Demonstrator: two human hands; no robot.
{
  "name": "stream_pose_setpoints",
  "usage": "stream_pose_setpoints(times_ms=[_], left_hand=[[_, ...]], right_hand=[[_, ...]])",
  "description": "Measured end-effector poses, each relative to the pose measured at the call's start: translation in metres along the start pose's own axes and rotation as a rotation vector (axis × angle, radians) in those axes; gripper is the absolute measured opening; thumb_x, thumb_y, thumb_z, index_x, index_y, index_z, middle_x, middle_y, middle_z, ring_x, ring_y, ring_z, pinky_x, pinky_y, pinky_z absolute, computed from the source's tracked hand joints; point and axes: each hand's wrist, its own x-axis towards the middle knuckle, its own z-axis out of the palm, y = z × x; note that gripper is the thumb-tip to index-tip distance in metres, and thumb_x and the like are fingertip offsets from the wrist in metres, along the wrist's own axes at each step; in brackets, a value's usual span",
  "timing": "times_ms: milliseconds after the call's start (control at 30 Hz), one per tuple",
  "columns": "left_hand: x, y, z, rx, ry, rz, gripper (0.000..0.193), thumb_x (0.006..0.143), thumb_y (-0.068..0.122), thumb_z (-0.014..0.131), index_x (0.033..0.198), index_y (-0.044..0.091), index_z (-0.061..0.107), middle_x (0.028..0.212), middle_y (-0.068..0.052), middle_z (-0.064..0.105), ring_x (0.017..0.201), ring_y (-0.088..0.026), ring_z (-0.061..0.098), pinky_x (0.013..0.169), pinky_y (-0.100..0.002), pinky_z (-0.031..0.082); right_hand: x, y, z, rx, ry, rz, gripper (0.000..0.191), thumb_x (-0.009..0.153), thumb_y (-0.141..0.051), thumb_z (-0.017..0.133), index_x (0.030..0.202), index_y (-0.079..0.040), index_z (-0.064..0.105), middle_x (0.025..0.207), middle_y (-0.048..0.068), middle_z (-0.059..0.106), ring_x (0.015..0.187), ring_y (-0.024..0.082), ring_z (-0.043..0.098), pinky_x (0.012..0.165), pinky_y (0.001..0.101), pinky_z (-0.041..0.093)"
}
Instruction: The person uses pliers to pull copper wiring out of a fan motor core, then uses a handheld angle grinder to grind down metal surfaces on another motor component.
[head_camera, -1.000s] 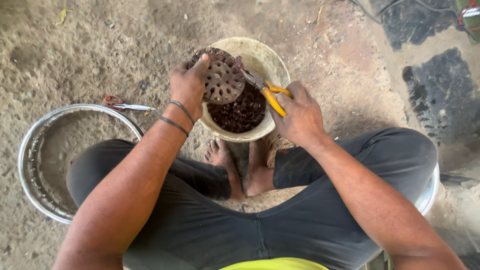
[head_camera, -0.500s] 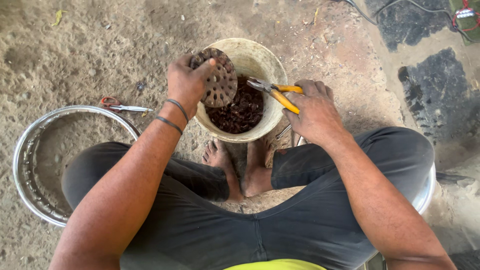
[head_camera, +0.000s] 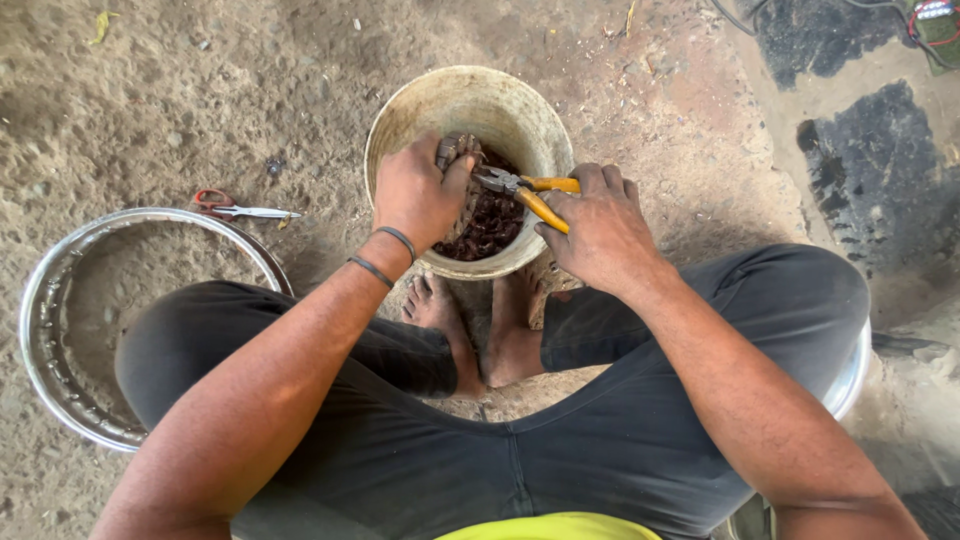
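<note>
Over the bucket: both hands at work, seen from above, person sitting cross-legged on dirt floor
part: dark rusty perforated metal piece (head_camera: 458, 160), mostly hidden behind the fingers, held above the bucket's contents
left hand (head_camera: 415, 195): curled tight round the part, 2 dark bands on the wrist
pliers (head_camera: 525, 190): yellow handles, nose pointing left and touching the part; can't tell how far the nose is closed
right hand (head_camera: 600, 225): closed round the pliers' handles, knuckles up
bucket (head_camera: 470, 95): pale, round, worn, w/ dark reddish-brown bits piled at the bottom, sits just past the bare feet (head_camera: 480, 330)
legs: dark trousers, knees out L and R
scissors (head_camera: 235, 208): red handles, lying shut on the dirt left of the bucket, well apart from both hands
rim (head_camera: 45, 300): big shiny metal ring flat on the ground, far left, partly under the left knee
</note>
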Motion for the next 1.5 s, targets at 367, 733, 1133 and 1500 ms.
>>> stream_pose_setpoints(times_ms=[367, 733, 1133, 1500], left_hand=[[-0.001, 0.016, -0.016, 0.136, -0.017, 0.08, 0.031, 0.096, 0.034, 0.075, 0.093, 0.006, 0.061, 0.069, -0.011, 0.069, 0.057, -0.03, 0.066, 0.053, -0.045, 0.052], [0.02, 0.005, -0.03, -0.635, 0.055, -0.691, 0.026, 0.093, 0.03, 0.075, 0.095, 0.004, 0.072, 0.077, -0.006, 0.069, 0.062, -0.015, 0.061, 0.053, -0.03, 0.052], [0.012, 0.003, -0.063, -0.292, 0.06, 0.117, 0.032, 0.092, 0.034, 0.086, 0.09, 0.007, 0.068, 0.076, -0.001, 0.068, 0.067, -0.009, 0.07, 0.057, -0.028, 0.064], [0.032, -0.03, -0.038, -0.583, 0.25, -0.372, 0.033, 0.095, 0.032, 0.078, 0.081, 0.005, 0.065, 0.073, 0.001, 0.059, 0.06, -0.008, 0.055, 0.054, -0.029, 0.057]], right_hand=[[0.006, 0.008, 0.007, 0.238, -0.124, 0.111, 0.035, 0.091, -0.04, 0.075, 0.111, -0.012, 0.078, 0.096, 0.014, 0.061, 0.084, 0.028, 0.064, 0.075, 0.0443, 0.055], [-0.002, 0.006, 0.005, -0.147, 0.244, -0.119, 0.033, 0.083, -0.036, 0.082, 0.096, -0.006, 0.078, 0.104, 0.019, 0.054, 0.091, 0.03, 0.061, 0.071, 0.0425, 0.057], [-0.003, 0.056, 0.021, 1.23, -0.407, 0.138, 0.035, 0.092, -0.036, 0.072, 0.103, -0.003, 0.071, 0.08, 0.01, 0.069, 0.066, 0.015, 0.069, 0.058, 0.0294, 0.059], [0.01, 0.048, 0.012, 0.622, -0.31, 0.228, 0.038, 0.089, -0.038, 0.077, 0.103, -0.003, 0.074, 0.09, 0.011, 0.07, 0.08, 0.023, 0.069, 0.078, 0.0426, 0.059]])
